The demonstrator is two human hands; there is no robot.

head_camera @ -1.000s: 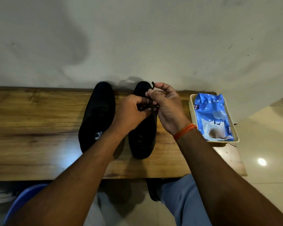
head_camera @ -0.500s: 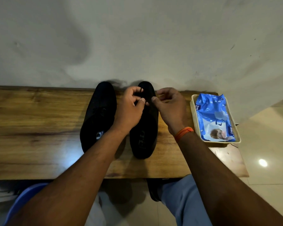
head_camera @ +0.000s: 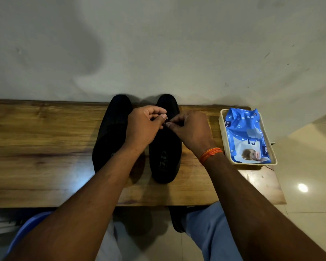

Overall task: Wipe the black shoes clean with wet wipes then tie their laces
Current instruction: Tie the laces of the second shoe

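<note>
Two black shoes stand side by side on the wooden bench, toes toward the wall. The left shoe is untouched. Over the laces of the right shoe both my hands meet. My left hand pinches a lace end between thumb and fingers, and my right hand, with an orange thread at the wrist, pinches the lace from the other side. The lace itself is mostly hidden by my fingers.
A blue pack of wet wipes lies in a cream tray at the bench's right end. The grey wall runs right behind the shoes. A blue stool, my trouser legs and a tiled floor lie below the bench.
Both hands have shifted along the right shoe's laces toward its toe and drawn close together, still working the lace; the lace loop seen above my fingers earlier is now out of sight.
</note>
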